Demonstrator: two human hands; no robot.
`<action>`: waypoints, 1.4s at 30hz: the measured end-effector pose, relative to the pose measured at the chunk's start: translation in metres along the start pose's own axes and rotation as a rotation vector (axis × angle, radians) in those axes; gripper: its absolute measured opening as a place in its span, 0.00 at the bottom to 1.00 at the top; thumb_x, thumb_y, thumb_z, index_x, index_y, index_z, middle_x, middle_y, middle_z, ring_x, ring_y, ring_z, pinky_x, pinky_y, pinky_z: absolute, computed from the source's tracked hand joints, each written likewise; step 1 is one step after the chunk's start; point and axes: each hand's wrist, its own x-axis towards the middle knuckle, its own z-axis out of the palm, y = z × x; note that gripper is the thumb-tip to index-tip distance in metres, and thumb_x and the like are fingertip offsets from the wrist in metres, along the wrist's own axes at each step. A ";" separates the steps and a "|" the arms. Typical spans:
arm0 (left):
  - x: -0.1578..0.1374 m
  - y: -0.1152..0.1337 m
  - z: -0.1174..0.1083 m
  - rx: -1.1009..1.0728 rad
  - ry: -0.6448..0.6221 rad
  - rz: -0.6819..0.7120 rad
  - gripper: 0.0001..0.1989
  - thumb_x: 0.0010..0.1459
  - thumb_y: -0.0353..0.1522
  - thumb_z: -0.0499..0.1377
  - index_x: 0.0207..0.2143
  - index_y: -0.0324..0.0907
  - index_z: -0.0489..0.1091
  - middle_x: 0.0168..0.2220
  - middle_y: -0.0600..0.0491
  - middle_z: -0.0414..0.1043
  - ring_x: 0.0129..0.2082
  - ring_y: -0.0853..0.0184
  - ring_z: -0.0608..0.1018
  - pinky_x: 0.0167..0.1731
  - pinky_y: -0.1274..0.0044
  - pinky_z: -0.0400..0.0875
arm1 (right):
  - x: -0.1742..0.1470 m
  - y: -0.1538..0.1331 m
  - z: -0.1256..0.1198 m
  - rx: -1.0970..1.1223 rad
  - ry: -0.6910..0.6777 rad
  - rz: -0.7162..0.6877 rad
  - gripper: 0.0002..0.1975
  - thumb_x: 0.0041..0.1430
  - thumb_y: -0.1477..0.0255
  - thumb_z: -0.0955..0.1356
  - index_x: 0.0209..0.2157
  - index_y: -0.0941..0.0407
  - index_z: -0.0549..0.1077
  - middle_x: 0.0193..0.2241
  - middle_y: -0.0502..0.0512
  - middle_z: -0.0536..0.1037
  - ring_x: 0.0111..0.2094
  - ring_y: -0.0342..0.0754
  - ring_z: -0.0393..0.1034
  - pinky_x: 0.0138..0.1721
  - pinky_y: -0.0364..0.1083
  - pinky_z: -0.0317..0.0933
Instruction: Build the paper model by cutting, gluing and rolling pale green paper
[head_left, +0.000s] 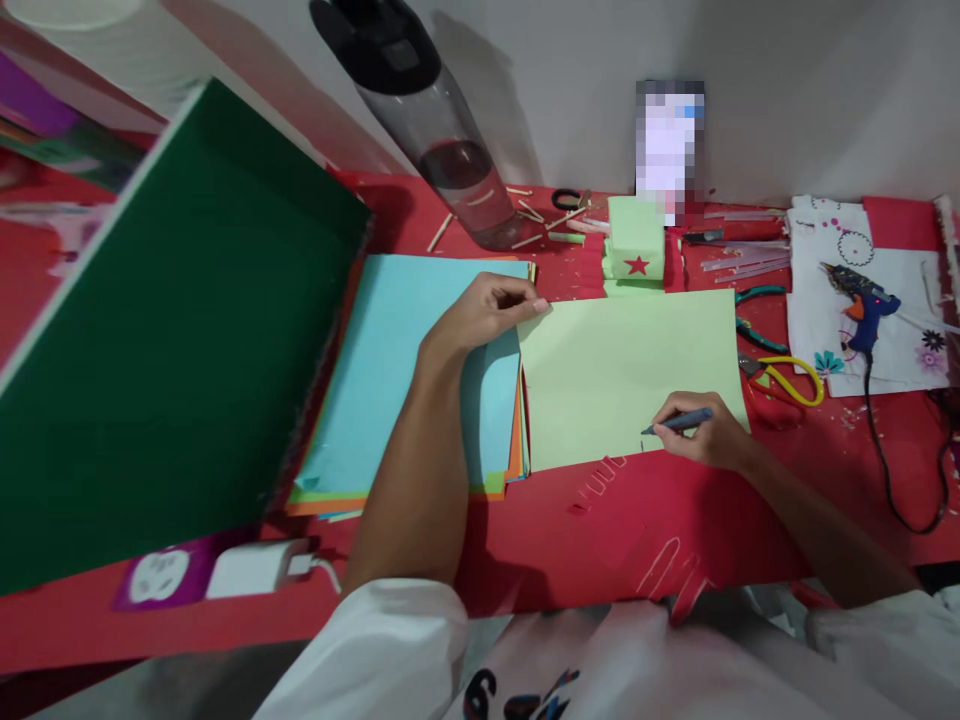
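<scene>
A sheet of light green paper lies in front of me on the red table. My left hand is closed, with thumb and fingertips together at the sheet's top left corner; its forearm crosses a stack of coloured paper with a light blue sheet on top. In my right hand is a dark marker, its tip at the lower part of the green sheet. A short dark mark shows near the sheet's bottom edge. Just behind the sheet stands a small light green paper box with a red star.
A green board leans at the left, near a white adapter. At the back stand a water bottle and a phone. To the right lie teal-handled pliers, yellow-handled cutters and a blue glue gun with its cord.
</scene>
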 end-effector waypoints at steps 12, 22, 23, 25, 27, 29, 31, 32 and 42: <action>0.001 0.000 0.000 0.000 0.004 -0.002 0.23 0.52 0.48 0.71 0.22 0.39 0.70 0.19 0.59 0.58 0.20 0.75 0.59 0.20 0.79 0.51 | -0.001 0.000 0.001 0.057 0.004 0.000 0.04 0.61 0.73 0.71 0.30 0.55 0.77 0.26 0.50 0.79 0.25 0.41 0.67 0.28 0.42 0.58; 0.000 0.002 0.001 0.011 0.003 -0.009 0.22 0.53 0.47 0.70 0.22 0.39 0.70 0.20 0.59 0.58 0.21 0.74 0.60 0.21 0.78 0.52 | -0.001 -0.002 0.000 0.077 -0.011 0.042 0.04 0.60 0.72 0.71 0.30 0.55 0.77 0.26 0.50 0.78 0.23 0.40 0.65 0.27 0.42 0.57; 0.000 0.002 0.001 0.010 0.002 -0.010 0.22 0.53 0.47 0.70 0.22 0.39 0.70 0.20 0.59 0.57 0.21 0.74 0.59 0.21 0.78 0.52 | -0.001 -0.002 0.000 0.080 -0.026 0.040 0.04 0.59 0.72 0.71 0.30 0.55 0.77 0.25 0.50 0.78 0.23 0.40 0.65 0.27 0.42 0.58; 0.000 0.002 0.001 0.009 0.003 -0.011 0.22 0.53 0.46 0.70 0.22 0.39 0.70 0.20 0.59 0.57 0.21 0.74 0.59 0.21 0.78 0.51 | -0.001 -0.001 -0.001 0.094 -0.062 0.037 0.04 0.59 0.72 0.71 0.29 0.55 0.77 0.25 0.49 0.77 0.23 0.40 0.65 0.27 0.42 0.58; 0.000 0.002 0.001 0.003 0.005 -0.015 0.22 0.52 0.46 0.71 0.22 0.39 0.70 0.20 0.59 0.58 0.21 0.74 0.59 0.21 0.78 0.51 | -0.001 -0.001 -0.001 0.105 -0.056 0.054 0.04 0.59 0.72 0.71 0.29 0.55 0.77 0.24 0.49 0.77 0.23 0.40 0.65 0.27 0.42 0.57; 0.000 0.002 0.001 -0.004 0.004 -0.019 0.22 0.52 0.46 0.71 0.22 0.39 0.70 0.20 0.58 0.59 0.21 0.74 0.60 0.21 0.78 0.52 | -0.001 0.001 0.000 0.112 -0.001 0.090 0.05 0.60 0.71 0.71 0.30 0.55 0.77 0.25 0.50 0.78 0.24 0.41 0.66 0.27 0.42 0.58; 0.000 0.001 0.001 -0.010 0.002 -0.018 0.22 0.52 0.47 0.71 0.22 0.39 0.70 0.19 0.58 0.59 0.21 0.74 0.61 0.21 0.78 0.53 | -0.001 0.002 0.001 0.115 0.039 0.116 0.05 0.61 0.70 0.71 0.32 0.55 0.78 0.26 0.50 0.79 0.26 0.42 0.68 0.28 0.42 0.59; 0.000 0.001 0.001 -0.012 0.001 -0.016 0.22 0.52 0.47 0.71 0.22 0.39 0.71 0.19 0.58 0.60 0.21 0.74 0.61 0.21 0.78 0.53 | -0.001 0.002 0.002 0.112 0.045 0.121 0.05 0.62 0.70 0.71 0.32 0.55 0.78 0.27 0.50 0.79 0.26 0.42 0.69 0.29 0.42 0.59; 0.001 0.002 0.001 0.015 -0.003 0.002 0.24 0.53 0.48 0.70 0.21 0.40 0.70 0.19 0.59 0.58 0.20 0.74 0.60 0.21 0.78 0.52 | 0.000 0.003 0.003 0.067 0.060 0.085 0.04 0.62 0.70 0.71 0.34 0.54 0.79 0.29 0.51 0.80 0.27 0.42 0.69 0.31 0.43 0.60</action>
